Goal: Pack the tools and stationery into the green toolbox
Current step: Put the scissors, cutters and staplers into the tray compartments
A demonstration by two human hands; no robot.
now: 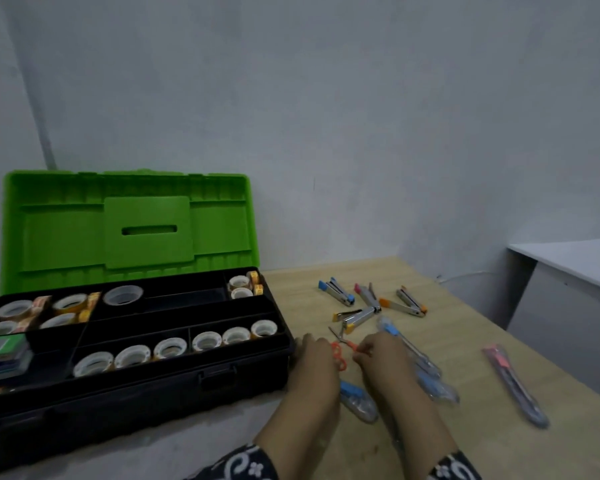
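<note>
The toolbox (pixel 243 386) stands open at the left, black body with a green lid (pixel 125 223) leaning back. Its tray holds several tape rolls (pixel 169 348) and a stack of small coloured boxes (pixel 2 355). Just right of the box, small orange-handled scissors (pixel 342 351) lie between my hands. My left hand (pixel 317 362) and my right hand (pixel 381 358) both hold the scissors' handles with curled fingers. The blades point away toward the staplers.
Several staplers (pixel 368 299) with coloured ends lie on the wooden table (pixel 465 323) beyond my hands. Wrapped blue cutters (pixel 426 372) lie by my right wrist, another (pixel 355 398) between my arms. A red packaged cutter (pixel 513 386) lies at the right. A white cabinet (pixel 568 271) stands far right.
</note>
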